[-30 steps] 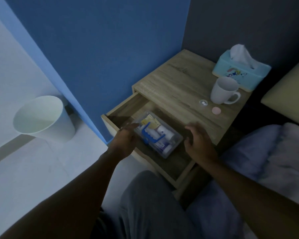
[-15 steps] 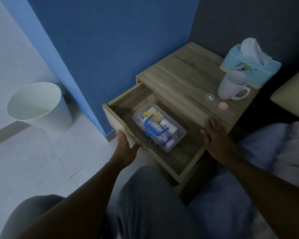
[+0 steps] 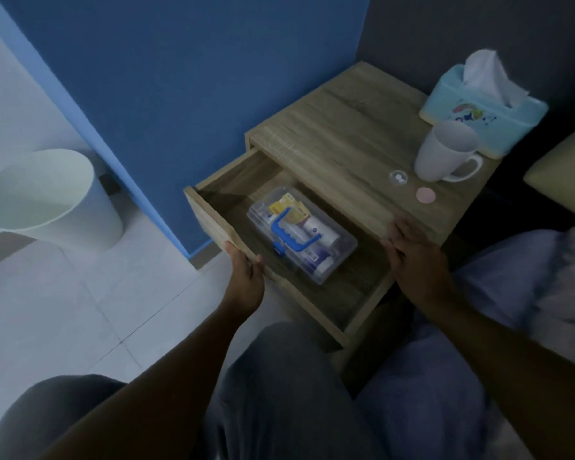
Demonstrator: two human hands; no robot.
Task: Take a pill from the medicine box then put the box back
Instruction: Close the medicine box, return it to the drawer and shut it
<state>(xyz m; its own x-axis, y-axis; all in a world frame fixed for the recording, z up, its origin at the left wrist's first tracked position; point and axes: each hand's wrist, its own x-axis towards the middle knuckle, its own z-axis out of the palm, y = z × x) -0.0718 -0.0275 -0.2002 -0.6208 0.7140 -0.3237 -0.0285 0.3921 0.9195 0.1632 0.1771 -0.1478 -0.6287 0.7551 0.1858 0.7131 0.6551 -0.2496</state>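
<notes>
The clear medicine box (image 3: 326, 257) with a blue handle lies closed inside the pulled-out drawer (image 3: 213, 224) of the wooden nightstand. My left hand (image 3: 246, 277) grips the drawer's front panel, thumb over the top edge. My right hand (image 3: 412, 254) rests flat, fingers spread, on the front edge of the nightstand top (image 3: 346, 154), holding nothing. A small clear cup with white pills (image 3: 398, 177) and a pink round lid (image 3: 425, 195) sit on the top near the mug.
A white mug (image 3: 443, 154) and a light-blue tissue box (image 3: 478, 117) stand at the back right of the top. A white waste bin (image 3: 47, 200) is on the tiled floor at left. My knees and the bedding fill the foreground and right.
Both hands have left the medicine box in the drawer. My left hand moved to the drawer's front panel and gripped it; my right hand moved onto the nightstand's front edge.
</notes>
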